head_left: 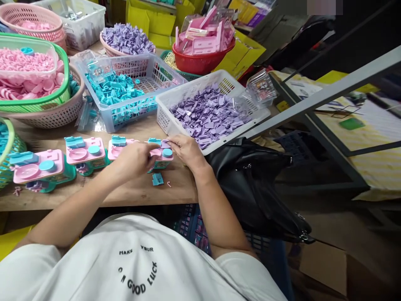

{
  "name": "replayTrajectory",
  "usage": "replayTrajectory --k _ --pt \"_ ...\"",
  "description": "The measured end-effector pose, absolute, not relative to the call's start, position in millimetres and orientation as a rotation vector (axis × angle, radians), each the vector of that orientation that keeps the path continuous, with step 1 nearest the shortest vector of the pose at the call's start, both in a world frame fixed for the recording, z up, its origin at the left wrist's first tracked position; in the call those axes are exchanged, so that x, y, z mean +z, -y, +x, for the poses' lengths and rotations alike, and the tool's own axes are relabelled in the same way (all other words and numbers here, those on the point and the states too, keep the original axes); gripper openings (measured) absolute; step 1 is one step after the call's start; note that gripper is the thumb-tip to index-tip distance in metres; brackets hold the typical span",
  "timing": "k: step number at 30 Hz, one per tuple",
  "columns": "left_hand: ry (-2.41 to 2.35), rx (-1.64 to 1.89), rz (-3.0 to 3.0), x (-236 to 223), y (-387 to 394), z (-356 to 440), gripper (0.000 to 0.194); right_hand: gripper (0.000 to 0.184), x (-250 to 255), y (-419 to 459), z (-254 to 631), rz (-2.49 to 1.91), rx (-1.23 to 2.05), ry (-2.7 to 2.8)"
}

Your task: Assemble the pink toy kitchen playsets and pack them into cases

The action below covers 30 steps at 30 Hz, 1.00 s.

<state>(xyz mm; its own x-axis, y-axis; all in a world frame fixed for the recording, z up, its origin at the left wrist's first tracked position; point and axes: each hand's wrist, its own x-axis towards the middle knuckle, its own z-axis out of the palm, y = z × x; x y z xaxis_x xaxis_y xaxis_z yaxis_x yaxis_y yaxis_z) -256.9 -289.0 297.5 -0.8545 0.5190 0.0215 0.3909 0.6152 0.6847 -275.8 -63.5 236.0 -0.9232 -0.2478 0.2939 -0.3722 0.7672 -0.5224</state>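
The right hand (186, 151) is pinching a small purple piece (165, 144) between thumb and fingertips, at the top of a pink-and-turquoise toy kitchen (167, 153). That kitchen is standing on the tabletop (175, 192), just in front of the white basket (163, 121), off its near left side. The left hand (134, 157) is reaching to the same kitchen with index finger extended and the other fingers curling; whether it is gripping anything, I cannot tell.

Three similar kitchens, including the leftmost kitchen (54, 161), are forming a row running left from in front of the white basket. Nearer the wearer than that basket, a loose turquoise part (158, 179) and a small hooked piece (169, 184) are lying side by side.

The white basket is holding many purple parts (213, 115). Immediately left of it, a translucent basket (108, 121) is carrying turquoise parts. Behind it, a red basket (200, 60) is overflowing with pink pieces. To its near right, a black bag (250, 188) is resting.

Nearest the wearer, a white shirt (103, 255) is displaying "MAKE YOUR" above "GOOD LUCK" in a curve; a short word between, beginning with O, is reading unclearly.
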Motion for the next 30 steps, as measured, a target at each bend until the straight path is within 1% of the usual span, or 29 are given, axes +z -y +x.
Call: replayTrajectory --k 4,9,12,14,16,17,19,21,22,23,26,28,30 --pt "-2.767 0.584 0.707 294.8 252.0 -258.0 0.028 0.023 231.3 65.1 -272.7 0.445 0.872 2.741" --pt "-2.777 0.490 0.718 298.1 234.4 -258.9 0.020 0.026 221.4 66.7 -270.0 0.462 0.833 2.688" --pt "-2.800 0.286 0.755 298.2 227.8 -256.0 0.025 0.027 212.9 65.6 -272.5 0.464 0.849 2.637" --pt "-2.815 0.271 0.751 295.1 228.1 -252.7 0.026 0.028 210.5 64.5 -273.2 0.434 0.837 2.624" --pt "-2.816 0.455 0.752 289.4 235.4 -247.7 0.022 0.028 213.9 65.2 -268.2 0.402 0.815 2.595" --pt "-2.795 0.658 0.731 285.8 241.5 -244.0 0.019 0.029 217.9 67.1 -262.1 0.374 0.814 2.556" --pt "-2.610 1.252 0.556 278.0 256.3 -234.2 0.017 0.029 228.6 75.9 -242.4 0.310 0.849 2.430" --pt "-2.178 1.853 0.180 270.7 270.3 -221.8 0.024 0.029 239.2 92.4 -217.1 0.360 0.918 2.324" --pt "-1.921 2.057 -0.031 267.9 275.8 -215.7 0.027 0.029 243.1 102.9 -205.1 0.443 0.954 2.303" --pt "-1.685 2.188 -0.218 265.8 280.3 -210.0 0.029 0.029 245.6 114.0 -194.9 0.552 0.987 2.298" --pt "-1.236 2.323 -0.554 264.3 288.1 -199.0 0.025 0.022 245.5 143.2 -180.0 0.762 1.064 2.279" --pt "-1.120 2.338 -0.609 266.2 292.1 -197.0 0.024 0.015 242.8 154.5 -180.5 0.747 1.139 2.260" --pt "-1.085 2.359 -0.592 268.1 297.5 -197.2 0.026 0.013 241.2 159.9 -183.7 0.699 1.263 2.256"
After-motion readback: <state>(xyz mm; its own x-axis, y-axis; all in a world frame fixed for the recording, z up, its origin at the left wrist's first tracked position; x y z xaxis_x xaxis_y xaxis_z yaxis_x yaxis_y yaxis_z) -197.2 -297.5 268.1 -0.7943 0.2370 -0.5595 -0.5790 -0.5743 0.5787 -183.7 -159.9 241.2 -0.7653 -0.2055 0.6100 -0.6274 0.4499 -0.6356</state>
